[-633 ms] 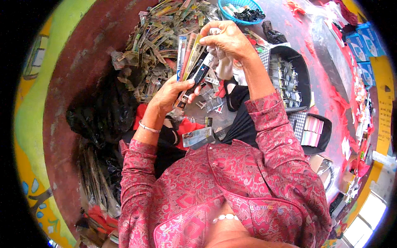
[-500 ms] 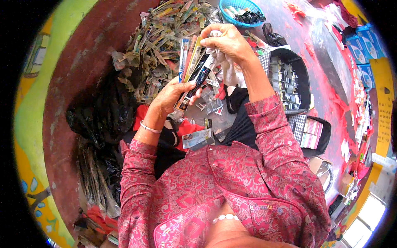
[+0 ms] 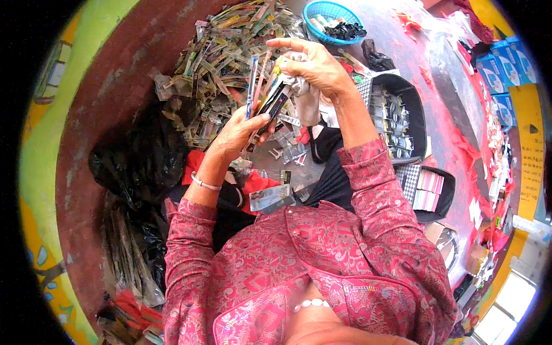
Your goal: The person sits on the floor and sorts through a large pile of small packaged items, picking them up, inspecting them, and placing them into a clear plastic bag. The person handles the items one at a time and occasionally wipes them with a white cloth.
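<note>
both hands (image 3: 313, 69) slightly higher now, blue basket (image 3: 328, 11) of dark pieces beyond

Floor workshop: packaging heap (image 3: 224, 69), sorting trays (image 3: 397, 115)

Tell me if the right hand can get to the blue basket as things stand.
Probably yes. The right hand is raised just short of the blue basket, with only open floor and scattered scraps between them. But it is pinching a white cloth, so it would likely have to drop that first to take hold.

One round blue plastic basket (image 3: 330, 11); right of it, two black rectangular trays (image 3: 415, 103) and two blue cardboard boxes (image 3: 497, 72).
</note>
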`<act>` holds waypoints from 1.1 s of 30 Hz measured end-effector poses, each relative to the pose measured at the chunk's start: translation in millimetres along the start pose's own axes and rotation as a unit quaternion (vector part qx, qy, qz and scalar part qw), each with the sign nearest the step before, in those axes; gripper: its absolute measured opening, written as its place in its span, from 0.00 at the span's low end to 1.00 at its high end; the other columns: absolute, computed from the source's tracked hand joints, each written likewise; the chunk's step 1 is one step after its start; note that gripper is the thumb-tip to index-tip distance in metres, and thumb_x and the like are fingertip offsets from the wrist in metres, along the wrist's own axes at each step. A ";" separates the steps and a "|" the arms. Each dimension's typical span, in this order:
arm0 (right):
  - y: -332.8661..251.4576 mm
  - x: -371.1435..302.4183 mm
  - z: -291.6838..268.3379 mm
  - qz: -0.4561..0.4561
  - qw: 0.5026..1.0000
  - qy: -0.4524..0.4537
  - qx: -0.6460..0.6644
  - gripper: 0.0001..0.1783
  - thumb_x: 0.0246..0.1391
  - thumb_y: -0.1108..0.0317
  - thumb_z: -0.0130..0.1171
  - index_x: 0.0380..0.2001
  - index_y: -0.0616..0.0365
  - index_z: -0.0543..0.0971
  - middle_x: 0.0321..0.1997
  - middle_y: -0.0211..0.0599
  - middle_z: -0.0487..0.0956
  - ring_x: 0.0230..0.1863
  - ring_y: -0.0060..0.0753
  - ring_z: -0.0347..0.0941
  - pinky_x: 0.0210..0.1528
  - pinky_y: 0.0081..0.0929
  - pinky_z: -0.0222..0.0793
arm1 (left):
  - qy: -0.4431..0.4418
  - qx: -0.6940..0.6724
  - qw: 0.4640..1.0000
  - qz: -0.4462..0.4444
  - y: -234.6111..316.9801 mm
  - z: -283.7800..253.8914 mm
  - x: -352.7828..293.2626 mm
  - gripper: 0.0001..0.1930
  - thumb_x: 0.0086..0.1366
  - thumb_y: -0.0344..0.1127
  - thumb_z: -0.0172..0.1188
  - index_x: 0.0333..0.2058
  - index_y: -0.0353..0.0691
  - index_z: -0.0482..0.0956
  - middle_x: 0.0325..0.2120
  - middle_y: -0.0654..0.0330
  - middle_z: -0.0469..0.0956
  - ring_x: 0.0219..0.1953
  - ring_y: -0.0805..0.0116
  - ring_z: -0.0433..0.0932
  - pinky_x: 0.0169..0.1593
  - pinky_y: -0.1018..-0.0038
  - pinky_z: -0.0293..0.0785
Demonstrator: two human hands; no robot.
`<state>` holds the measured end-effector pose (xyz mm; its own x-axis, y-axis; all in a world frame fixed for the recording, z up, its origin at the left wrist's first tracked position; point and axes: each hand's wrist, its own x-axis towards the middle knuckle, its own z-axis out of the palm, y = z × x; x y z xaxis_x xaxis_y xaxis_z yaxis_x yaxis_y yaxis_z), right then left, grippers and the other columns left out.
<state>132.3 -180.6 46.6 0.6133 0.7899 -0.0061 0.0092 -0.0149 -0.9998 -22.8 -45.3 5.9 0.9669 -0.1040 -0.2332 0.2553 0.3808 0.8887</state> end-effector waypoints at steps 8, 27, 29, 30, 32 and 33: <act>-1.7 -5.8 -5.2 -0.001 0.999 0.009 -0.034 0.22 0.39 0.72 0.57 0.43 0.60 0.74 0.27 0.26 0.74 0.28 0.14 0.67 0.32 0.15 0.64 | 0.015 0.013 1.000 -0.009 1.4 -6.3 -1.0 0.12 0.59 0.42 0.51 0.33 0.39 0.69 0.21 0.65 0.71 0.17 0.83 0.66 0.19 0.87 0.60; 16.3 -0.4 49.2 -0.265 0.818 0.207 -0.466 0.11 0.41 0.70 0.58 0.32 0.54 0.72 0.29 0.35 0.74 0.26 0.37 0.73 0.24 0.27 0.68 | 0.147 -0.014 0.989 -0.020 -3.1 13.2 7.4 0.13 0.60 0.39 0.51 0.40 0.38 0.69 0.29 0.69 0.71 0.25 0.81 0.70 0.25 0.87 0.69; 15.0 6.2 38.7 -0.266 0.800 0.225 -0.488 0.12 0.41 0.69 0.56 0.33 0.52 0.72 0.30 0.34 0.73 0.26 0.40 0.73 0.24 0.29 0.68 | 0.108 0.019 0.994 -0.012 -6.5 4.7 3.7 0.14 0.60 0.38 0.50 0.41 0.36 0.68 0.24 0.63 0.72 0.17 0.81 0.67 0.18 0.88 0.60; 10.6 7.8 28.7 -0.265 0.784 0.260 -0.497 0.11 0.43 0.68 0.55 0.34 0.51 0.72 0.30 0.33 0.73 0.26 0.39 0.73 0.24 0.29 0.68 | 0.082 0.023 0.996 0.000 -7.7 2.0 4.2 0.14 0.60 0.38 0.49 0.41 0.35 0.67 0.22 0.61 0.73 0.14 0.81 0.64 0.15 0.88 0.56; 5.5 10.7 0.3 -0.230 0.736 0.337 -0.540 0.12 0.43 0.67 0.55 0.35 0.50 0.73 0.31 0.33 0.74 0.27 0.39 0.73 0.25 0.29 0.69 | 0.080 -0.002 0.997 0.019 -7.0 3.8 3.9 0.14 0.61 0.38 0.49 0.40 0.35 0.67 0.18 0.61 0.70 0.11 0.82 0.60 0.13 0.86 0.51; 10.6 13.6 -26.1 -0.227 0.709 0.392 -0.540 0.11 0.42 0.67 0.54 0.33 0.52 0.73 0.29 0.35 0.74 0.25 0.40 0.73 0.25 0.31 0.69 | 0.069 -0.013 0.997 0.025 -4.9 6.6 5.8 0.13 0.61 0.39 0.49 0.39 0.36 0.68 0.17 0.64 0.68 0.11 0.82 0.59 0.13 0.86 0.50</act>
<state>161.4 -186.0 36.4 0.5999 0.2856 0.7474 0.6865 -0.6634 -0.2976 -18.5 -53.9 2.7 0.9691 0.0415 -0.2431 0.2060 0.4056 0.8906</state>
